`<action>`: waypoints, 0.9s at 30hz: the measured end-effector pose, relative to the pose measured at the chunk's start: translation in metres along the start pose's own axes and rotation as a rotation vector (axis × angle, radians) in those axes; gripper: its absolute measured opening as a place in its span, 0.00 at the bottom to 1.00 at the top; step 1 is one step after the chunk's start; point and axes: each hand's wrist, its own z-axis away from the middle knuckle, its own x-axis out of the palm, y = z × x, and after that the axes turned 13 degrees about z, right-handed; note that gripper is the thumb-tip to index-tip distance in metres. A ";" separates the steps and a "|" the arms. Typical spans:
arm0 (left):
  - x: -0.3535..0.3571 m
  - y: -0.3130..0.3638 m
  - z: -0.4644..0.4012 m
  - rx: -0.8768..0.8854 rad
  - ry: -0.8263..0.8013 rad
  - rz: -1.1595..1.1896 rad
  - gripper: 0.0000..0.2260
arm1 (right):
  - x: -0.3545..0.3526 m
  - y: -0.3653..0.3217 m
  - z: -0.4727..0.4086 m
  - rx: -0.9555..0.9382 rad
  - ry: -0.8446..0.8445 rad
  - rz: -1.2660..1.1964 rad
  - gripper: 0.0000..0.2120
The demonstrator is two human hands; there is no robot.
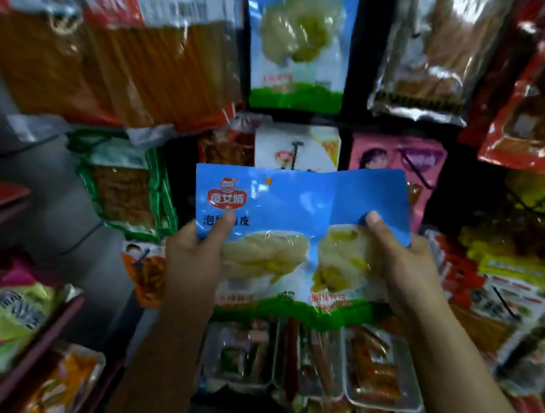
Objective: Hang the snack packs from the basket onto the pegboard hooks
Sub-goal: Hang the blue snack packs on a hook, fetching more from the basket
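Observation:
Two overlapping blue snack packs with pale yellow contents and a green bottom band are held upright in front of me. My left hand (194, 260) grips the left pack (265, 213) at its left edge, thumb on the front. My right hand (401, 262) grips the right pack (370, 196) at its right edge, thumb on the front too. A matching blue pack (298, 43) hangs on the dark pegboard (354, 97) above. The basket is not in view.
Hanging packs crowd the board: orange stick packs (158, 72) upper left, a silver pack (447, 49) upper right, a pink pack (400, 162) and a white one (296, 149) just behind the held packs. Clear trays of snacks (308, 365) lie below. Shelves with bags (17, 314) stand at left.

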 end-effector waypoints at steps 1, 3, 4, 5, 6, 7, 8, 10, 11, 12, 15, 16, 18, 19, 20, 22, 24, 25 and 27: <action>-0.001 0.010 -0.010 0.015 -0.017 0.025 0.09 | 0.008 -0.010 -0.003 -0.034 0.017 -0.013 0.04; -0.001 0.026 -0.032 0.045 -0.058 0.055 0.07 | 0.020 -0.031 -0.011 -0.131 0.072 -0.008 0.05; 0.000 0.033 -0.043 0.058 -0.083 0.059 0.06 | 0.024 -0.041 -0.015 -0.180 0.111 0.008 0.06; 0.003 0.041 -0.055 0.072 -0.107 0.069 0.05 | 0.028 -0.051 -0.019 -0.221 0.151 0.016 0.07; 0.007 0.049 -0.066 0.091 -0.131 0.081 0.04 | 0.030 -0.060 -0.023 -0.258 0.180 0.021 0.06; 0.012 0.056 -0.076 0.110 -0.154 0.090 0.04 | 0.031 -0.069 -0.026 -0.294 0.201 0.026 0.06; 0.018 0.063 -0.085 0.132 -0.176 0.094 0.04 | 0.032 -0.078 -0.030 -0.331 0.221 0.035 0.05; 0.031 0.077 -0.100 0.173 -0.199 0.113 0.05 | 0.031 -0.095 -0.039 -0.400 0.284 0.044 0.07; 0.038 0.085 -0.107 0.193 -0.203 0.129 0.05 | 0.030 -0.104 -0.044 -0.434 0.316 0.036 0.08; 0.046 0.091 -0.114 0.214 -0.211 0.143 0.05 | 0.029 -0.111 -0.048 -0.465 0.337 0.028 0.10; 0.069 0.111 -0.128 0.260 -0.241 0.215 0.04 | 0.023 -0.128 -0.061 -0.541 0.386 0.059 0.11; 0.076 0.119 -0.132 0.277 -0.254 0.239 0.04 | 0.022 -0.131 -0.065 -0.555 0.409 0.070 0.10; 0.091 0.133 -0.138 0.309 -0.267 0.251 0.04 | 0.020 -0.134 -0.073 -0.560 0.442 0.062 0.07; 0.097 0.139 -0.141 0.326 -0.266 0.244 0.05 | 0.020 -0.134 -0.077 -0.554 0.453 0.050 0.06; 0.104 0.144 -0.145 0.342 -0.260 0.237 0.06 | 0.020 -0.133 -0.081 -0.550 0.463 0.042 0.06; 0.115 0.152 -0.150 0.357 -0.247 0.234 0.06 | 0.020 -0.132 -0.089 -0.549 0.473 0.037 0.07; 0.125 0.158 -0.153 0.359 -0.242 0.236 0.06 | 0.019 -0.131 -0.095 -0.546 0.474 0.022 0.07; 0.129 0.159 -0.155 0.359 -0.245 0.237 0.06 | 0.019 -0.129 -0.098 -0.544 0.473 0.018 0.07; 0.134 0.158 -0.159 0.362 -0.247 0.237 0.05 | 0.019 -0.128 -0.103 -0.532 0.464 0.024 0.06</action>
